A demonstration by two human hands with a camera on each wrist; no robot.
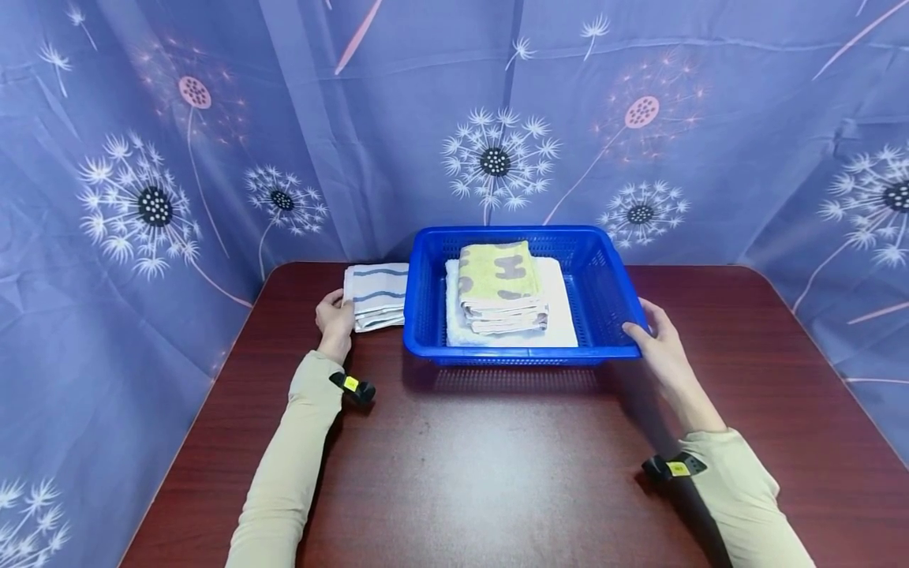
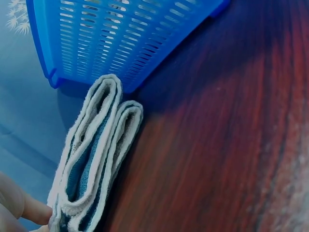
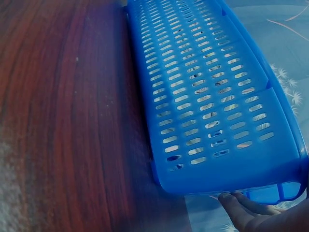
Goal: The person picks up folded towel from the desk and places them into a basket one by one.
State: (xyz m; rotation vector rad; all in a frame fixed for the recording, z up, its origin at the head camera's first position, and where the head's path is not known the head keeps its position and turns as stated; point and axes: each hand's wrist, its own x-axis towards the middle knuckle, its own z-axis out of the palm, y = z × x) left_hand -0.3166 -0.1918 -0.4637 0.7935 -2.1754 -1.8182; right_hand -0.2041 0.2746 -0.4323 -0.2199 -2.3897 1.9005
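Observation:
A folded white towel [image 1: 379,285] with blue-grey wavy stripes lies at the table's left back, its layered folds facing the front in the left wrist view. My left hand [image 1: 335,319] touches its left end with the fingertips. Right beside the towel stands a blue plastic basket [image 1: 419,339], whose rim hides the towel's right end in the head view. My right hand [image 1: 660,347] holds the basket's front right corner, thumb over the rim and fingers on the outer side. Inside the basket, a folded yellow-and-grey towel stack [image 1: 504,276] sits on a larger white towel [image 1: 561,308].
The reddish-brown wooden table [image 1: 490,465] stretches out in front of the basket. A blue curtain [image 1: 398,142] printed with dandelions hangs along the back and sides, close behind the basket.

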